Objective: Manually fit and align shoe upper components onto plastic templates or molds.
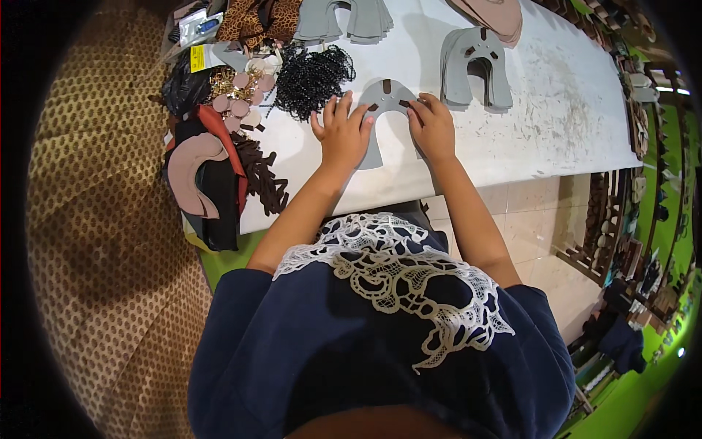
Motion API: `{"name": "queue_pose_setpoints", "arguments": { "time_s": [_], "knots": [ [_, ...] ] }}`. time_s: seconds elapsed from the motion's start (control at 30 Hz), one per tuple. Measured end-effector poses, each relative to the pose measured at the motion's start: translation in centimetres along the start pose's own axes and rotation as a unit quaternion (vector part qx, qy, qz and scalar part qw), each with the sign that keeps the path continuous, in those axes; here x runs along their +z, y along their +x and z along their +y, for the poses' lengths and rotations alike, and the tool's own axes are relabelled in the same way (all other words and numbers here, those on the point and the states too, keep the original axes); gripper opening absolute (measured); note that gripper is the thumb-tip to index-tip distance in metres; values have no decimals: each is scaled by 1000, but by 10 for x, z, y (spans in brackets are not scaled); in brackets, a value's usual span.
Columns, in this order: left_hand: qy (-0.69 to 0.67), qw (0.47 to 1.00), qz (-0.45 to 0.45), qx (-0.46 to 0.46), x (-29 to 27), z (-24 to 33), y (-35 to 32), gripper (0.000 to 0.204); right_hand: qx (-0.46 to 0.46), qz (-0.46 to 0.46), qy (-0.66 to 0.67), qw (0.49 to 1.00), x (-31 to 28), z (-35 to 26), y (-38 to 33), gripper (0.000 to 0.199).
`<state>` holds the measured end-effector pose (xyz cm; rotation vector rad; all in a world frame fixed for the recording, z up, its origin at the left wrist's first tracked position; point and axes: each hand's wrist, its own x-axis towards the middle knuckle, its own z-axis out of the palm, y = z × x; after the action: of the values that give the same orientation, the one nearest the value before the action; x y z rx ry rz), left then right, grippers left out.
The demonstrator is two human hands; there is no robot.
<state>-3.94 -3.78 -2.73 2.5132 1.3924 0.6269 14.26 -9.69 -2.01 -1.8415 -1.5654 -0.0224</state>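
A grey horseshoe-shaped cut piece (385, 99) lies flat on the white table (556, 124), with small brown strips set on it. My left hand (342, 132) lies flat on its left arm, fingers spread. My right hand (433, 126) rests on its right arm, fingertips pinching at a brown strip near the top. Neither hand lifts the piece off the table.
A stack of the same grey pieces (475, 66) sits to the right, another stack (344, 18) at the back. Black beads (311, 73), round pink pieces (238, 102), loose brown strips (262, 175) and a pink curved piece (191, 172) crowd the left end.
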Motion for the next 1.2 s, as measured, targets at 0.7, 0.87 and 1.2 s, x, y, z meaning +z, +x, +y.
{"name": "queue_pose_setpoints", "arguments": {
  "time_s": [0.7, 0.87, 1.2],
  "knots": [
    [5, 991, 79, 110, 17, -5, 30, 8, 2, 5, 11, 1000, -1, -3, 2, 17],
    [-10, 992, 67, 109, 14, -2, 29, 8, 8, 0, 14, 1000, -2, -2, 2, 18],
    [30, 991, 30, 130, 0, -1, 11, 33, -23, -28, 0, 999, -5, -7, 7, 28]
  ]
}}
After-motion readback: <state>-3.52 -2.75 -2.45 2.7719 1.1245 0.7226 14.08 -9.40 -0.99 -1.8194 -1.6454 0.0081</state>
